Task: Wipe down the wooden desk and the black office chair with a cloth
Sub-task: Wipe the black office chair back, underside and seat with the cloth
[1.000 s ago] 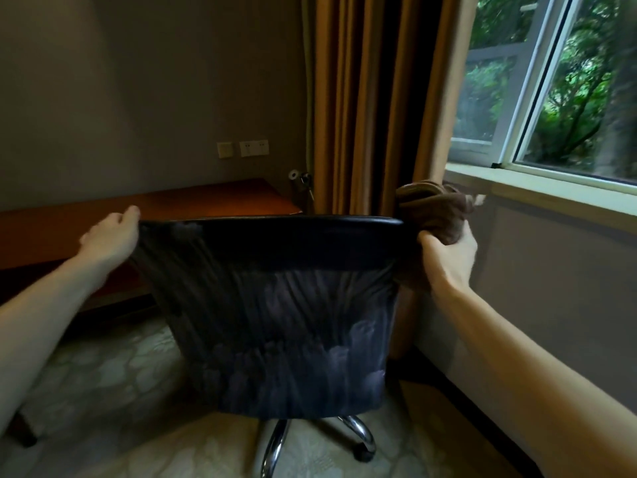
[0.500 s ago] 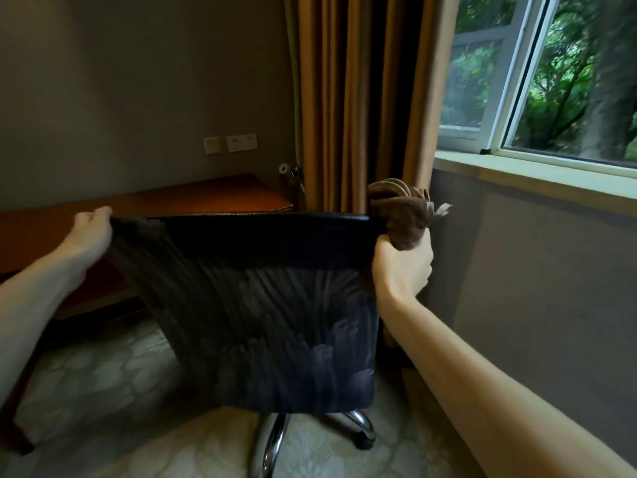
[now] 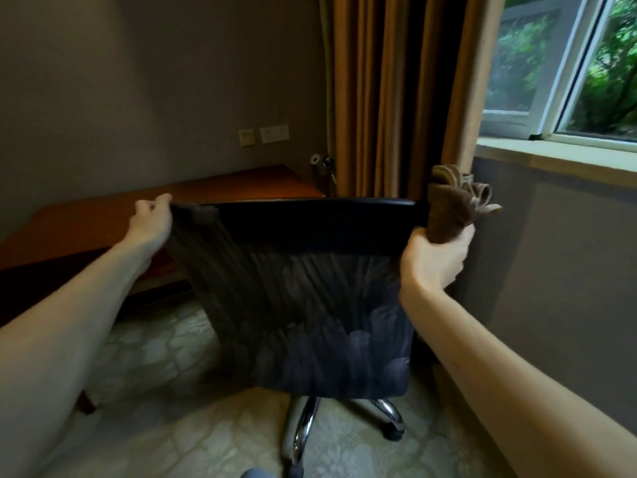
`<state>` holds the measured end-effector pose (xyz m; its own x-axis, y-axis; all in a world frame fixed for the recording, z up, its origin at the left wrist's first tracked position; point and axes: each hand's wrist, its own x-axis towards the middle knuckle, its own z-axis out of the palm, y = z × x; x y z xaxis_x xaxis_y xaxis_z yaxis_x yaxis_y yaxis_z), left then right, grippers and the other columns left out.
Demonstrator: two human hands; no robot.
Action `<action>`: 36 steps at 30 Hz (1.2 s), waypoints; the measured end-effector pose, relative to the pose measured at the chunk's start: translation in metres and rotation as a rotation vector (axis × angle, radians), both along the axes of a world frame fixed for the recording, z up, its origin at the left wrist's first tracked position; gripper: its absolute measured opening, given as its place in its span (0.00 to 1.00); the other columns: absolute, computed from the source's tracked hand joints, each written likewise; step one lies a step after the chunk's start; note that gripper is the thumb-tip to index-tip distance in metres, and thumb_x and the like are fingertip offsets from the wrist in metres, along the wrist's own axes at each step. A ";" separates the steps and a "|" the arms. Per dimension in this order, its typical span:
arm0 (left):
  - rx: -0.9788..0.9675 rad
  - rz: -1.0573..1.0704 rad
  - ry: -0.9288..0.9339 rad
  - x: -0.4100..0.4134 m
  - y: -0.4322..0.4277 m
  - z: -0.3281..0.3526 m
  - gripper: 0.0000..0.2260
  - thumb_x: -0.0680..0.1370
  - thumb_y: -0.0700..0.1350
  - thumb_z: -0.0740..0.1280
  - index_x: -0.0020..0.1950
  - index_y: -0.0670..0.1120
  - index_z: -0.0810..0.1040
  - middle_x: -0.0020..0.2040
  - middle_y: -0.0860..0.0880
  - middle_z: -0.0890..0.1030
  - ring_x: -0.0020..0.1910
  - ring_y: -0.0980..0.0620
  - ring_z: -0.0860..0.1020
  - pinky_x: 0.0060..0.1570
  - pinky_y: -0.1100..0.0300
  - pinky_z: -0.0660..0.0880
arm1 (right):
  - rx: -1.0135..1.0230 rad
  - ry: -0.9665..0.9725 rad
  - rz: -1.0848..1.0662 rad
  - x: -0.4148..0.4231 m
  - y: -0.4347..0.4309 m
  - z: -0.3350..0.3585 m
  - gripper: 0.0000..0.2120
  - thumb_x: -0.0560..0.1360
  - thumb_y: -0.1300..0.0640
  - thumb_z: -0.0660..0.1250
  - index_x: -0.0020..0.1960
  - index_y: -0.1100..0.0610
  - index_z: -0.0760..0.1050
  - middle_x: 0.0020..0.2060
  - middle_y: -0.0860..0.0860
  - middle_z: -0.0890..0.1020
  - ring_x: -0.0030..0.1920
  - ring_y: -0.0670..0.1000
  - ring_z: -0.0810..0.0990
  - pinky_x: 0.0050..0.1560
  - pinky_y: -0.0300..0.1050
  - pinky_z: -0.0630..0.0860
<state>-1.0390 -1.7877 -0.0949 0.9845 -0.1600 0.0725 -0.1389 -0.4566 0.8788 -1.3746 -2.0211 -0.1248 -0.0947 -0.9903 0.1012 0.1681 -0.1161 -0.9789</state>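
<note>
We're standing behind the black office chair point(image 3: 303, 298), looking at the back of its backrest. Our left hand point(image 3: 151, 219) is gripping the backrest's top left corner, fingers curled over the edge. Our right hand point(image 3: 434, 260) is clamped round a bunched brown cloth point(image 3: 451, 212) and is pressing it against the top right corner of the backrest (cloth folds are sticking up above the fist). The chair is sitting on a pale patterned carpet point(image 3: 193, 426), its chrome base point(image 3: 303, 429) showing below the seat. The wooden table point(image 3: 138, 215) is sitting just beyond the chair to the left, against the grey wall point(image 3: 155, 81); whether the chair is touching it, we can't tell. Tan curtains point(image 3: 396, 91) are hanging behind the chair, with a window point(image 3: 568, 63) to the right.
</note>
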 end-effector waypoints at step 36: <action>-0.027 -0.166 0.042 -0.075 -0.004 0.007 0.25 0.80 0.69 0.56 0.67 0.51 0.63 0.71 0.42 0.68 0.63 0.44 0.68 0.58 0.45 0.64 | 0.104 -0.141 0.128 -0.026 0.018 -0.010 0.38 0.73 0.54 0.70 0.79 0.44 0.59 0.60 0.46 0.77 0.63 0.54 0.77 0.69 0.49 0.69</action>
<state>-1.1136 -1.7913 -0.0881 0.9469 -0.3191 0.0385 -0.1734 -0.4062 0.8972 -1.4007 -2.0035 -0.1351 0.0269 -0.9996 -0.0070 0.3108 0.0150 -0.9503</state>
